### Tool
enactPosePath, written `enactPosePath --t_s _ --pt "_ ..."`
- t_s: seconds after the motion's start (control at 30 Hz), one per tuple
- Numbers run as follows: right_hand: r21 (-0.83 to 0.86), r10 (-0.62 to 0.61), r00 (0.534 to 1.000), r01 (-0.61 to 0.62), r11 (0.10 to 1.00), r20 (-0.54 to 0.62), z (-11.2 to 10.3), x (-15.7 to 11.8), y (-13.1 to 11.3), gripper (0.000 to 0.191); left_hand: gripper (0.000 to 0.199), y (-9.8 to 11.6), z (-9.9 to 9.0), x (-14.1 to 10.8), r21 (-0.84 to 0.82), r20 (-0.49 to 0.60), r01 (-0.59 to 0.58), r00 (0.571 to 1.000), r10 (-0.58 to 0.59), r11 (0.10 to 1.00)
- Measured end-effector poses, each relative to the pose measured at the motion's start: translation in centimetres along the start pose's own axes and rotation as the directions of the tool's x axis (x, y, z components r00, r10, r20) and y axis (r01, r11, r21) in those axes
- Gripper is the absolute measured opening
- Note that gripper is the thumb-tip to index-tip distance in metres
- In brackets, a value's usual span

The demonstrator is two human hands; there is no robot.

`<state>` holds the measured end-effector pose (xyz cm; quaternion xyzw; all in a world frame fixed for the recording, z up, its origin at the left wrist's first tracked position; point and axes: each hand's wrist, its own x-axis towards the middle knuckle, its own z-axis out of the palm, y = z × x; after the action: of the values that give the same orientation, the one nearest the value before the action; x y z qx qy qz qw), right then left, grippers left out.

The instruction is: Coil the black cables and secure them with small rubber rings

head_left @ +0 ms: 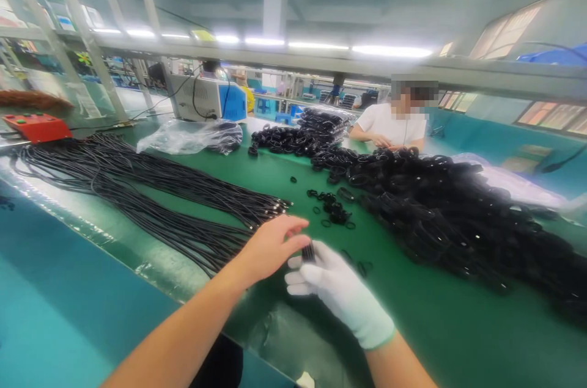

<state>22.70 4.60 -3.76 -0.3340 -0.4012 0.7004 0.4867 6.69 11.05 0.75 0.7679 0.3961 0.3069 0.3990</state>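
Observation:
My right hand [332,281], in a white glove, is closed around a small black bundle [307,252] that looks like a coiled cable, with its strands side by side. Most of the bundle is hidden by the glove. Close to its left side is my bare left hand [271,246], thumb and fingers apart. The thumb tip comes up to the bundle; whether it touches I cannot tell. Long black cables [183,186] with metal tips lie to the left, partly behind my left forearm. Small black rings [337,211] are scattered just beyond my hands.
A large heap of coiled black cables [440,211] covers the right of the green table [413,327]. Clear plastic bags [183,136], a red box [39,127] and a white-and-blue machine [211,98] stand toward the back left. Another person [394,125] sits across the table.

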Motion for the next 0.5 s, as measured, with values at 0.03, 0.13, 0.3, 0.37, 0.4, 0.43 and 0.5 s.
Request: enactPosePath --t_s 0.03,0.13,0.3,0.37,0.4,0.43,0.5 --pt "-0.007 0.005 1.000 -0.005 1.000 -0.008 -0.1 0.0 0.0 0.049 0.024 0.1 0.3 -0.4 -0.025 -0.048 0.029 0.998 -0.030 0.999" --pt "-0.044 -0.004 1.000 0.004 0.999 0.001 0.1 0.1 -0.3 0.046 0.018 -0.1 1.2 -1.6 -0.202 0.018 0.159 0.987 -0.159 0.966" --pt "-0.106 0.020 0.997 -0.012 0.994 0.072 1.5 -0.2 -1.3 0.036 0.015 -0.5 2.5 -2.8 -0.466 0.151 0.275 0.961 -0.231 0.841" --pt "-0.040 0.042 0.995 -0.038 0.998 0.096 1.6 -0.3 -1.1 0.039 0.017 -0.5 2.7 -2.8 -0.520 0.166 0.262 0.965 -0.205 0.813" --pt "0.001 0.051 0.993 -0.051 0.999 0.102 1.5 -0.3 -0.9 0.042 0.018 -0.6 2.7 -2.8 -0.538 0.175 0.255 0.966 -0.190 0.803" --pt "0.036 0.050 0.994 -0.054 0.998 0.102 1.3 -0.3 -0.6 0.043 0.018 -0.6 2.7 -2.8 -0.548 0.182 0.248 0.968 -0.175 0.799" --pt "0.071 0.034 0.995 -0.041 0.997 0.089 1.0 -0.2 0.0 0.045 0.018 -0.6 2.4 -2.8 -0.523 0.199 0.248 0.966 -0.166 0.815"
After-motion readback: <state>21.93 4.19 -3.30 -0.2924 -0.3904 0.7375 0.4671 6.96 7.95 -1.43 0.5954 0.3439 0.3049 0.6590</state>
